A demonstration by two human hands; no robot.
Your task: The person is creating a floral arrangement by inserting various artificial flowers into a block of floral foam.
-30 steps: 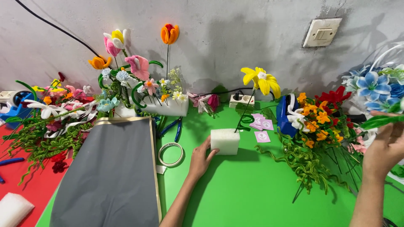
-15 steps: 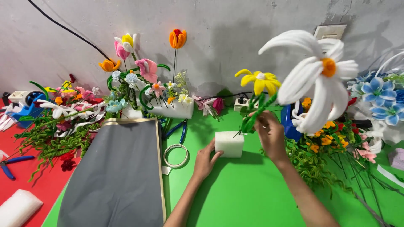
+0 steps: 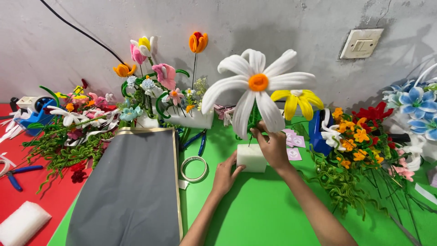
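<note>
At the middle of the frame I see my left hand (image 3: 224,175) cupped against the left side of a white foam block (image 3: 251,157) on the green table (image 3: 268,214). My right hand (image 3: 273,146) is pinched closed on the green stem of a large white daisy (image 3: 256,84), just above the block. A tape ring (image 3: 193,168) lies left of the block, beside a grey sheet (image 3: 129,191).

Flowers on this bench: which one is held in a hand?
The big white daisy with the orange centre. The right hand grips its stem above the white foam block; the other flowers stand or lie untouched.
</note>
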